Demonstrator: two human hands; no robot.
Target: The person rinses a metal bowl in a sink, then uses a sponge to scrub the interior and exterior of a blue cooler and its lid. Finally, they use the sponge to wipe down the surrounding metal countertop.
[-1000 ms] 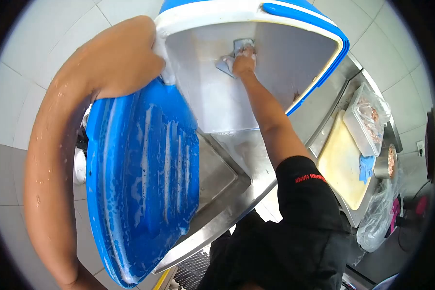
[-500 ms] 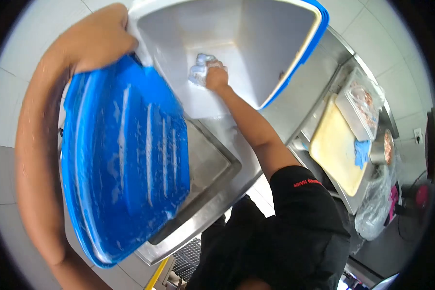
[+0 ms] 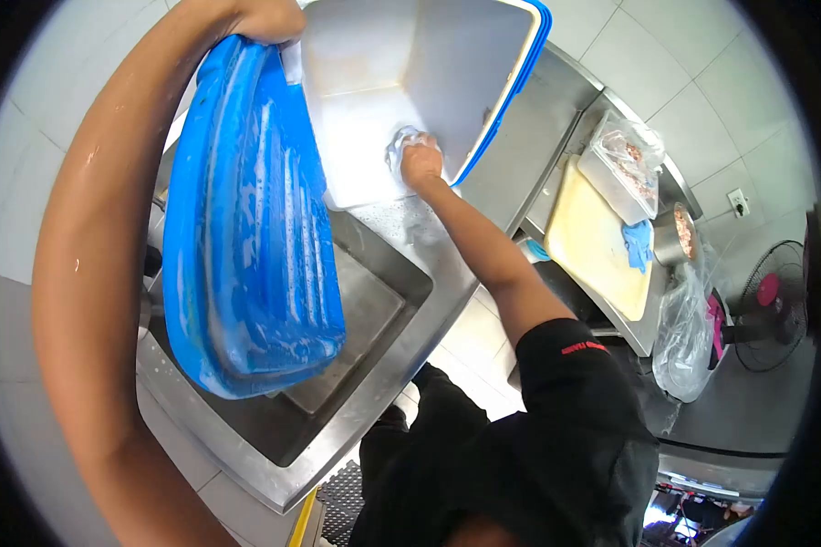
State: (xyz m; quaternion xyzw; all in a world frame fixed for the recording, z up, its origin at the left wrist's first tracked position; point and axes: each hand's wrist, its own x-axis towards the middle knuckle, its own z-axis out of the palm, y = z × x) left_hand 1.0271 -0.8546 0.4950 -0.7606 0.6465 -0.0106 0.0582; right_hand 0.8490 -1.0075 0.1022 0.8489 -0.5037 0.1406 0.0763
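A white cooler [image 3: 356,55] with a blue rim is tipped so that its inside faces me. Its blue lid [image 3: 246,228], wet and streaked with suds, hangs open over the sink. My left hand [image 3: 272,20] is closed on the cooler's edge, where the lid joins the body; part of the fingers is hidden. Inside the cooler, my right hand [image 3: 421,162] presses a soapy whitish cloth [image 3: 398,146] against the inner wall near the opening. The cloth is bunched up under the fingers.
Below the lid lies a metal sink [image 3: 374,273]. To the right are a cream cutting board [image 3: 593,242], a blue glove [image 3: 638,244], a plastic-covered tub [image 3: 616,173], and a metal pot [image 3: 675,235] of food. A fan [image 3: 769,301] stands at far right.
My right hand and the cloth have moved from deeper in the cooler toward its opening. The lid has swung to a steeper angle, showing more of the sink. My view has shifted.
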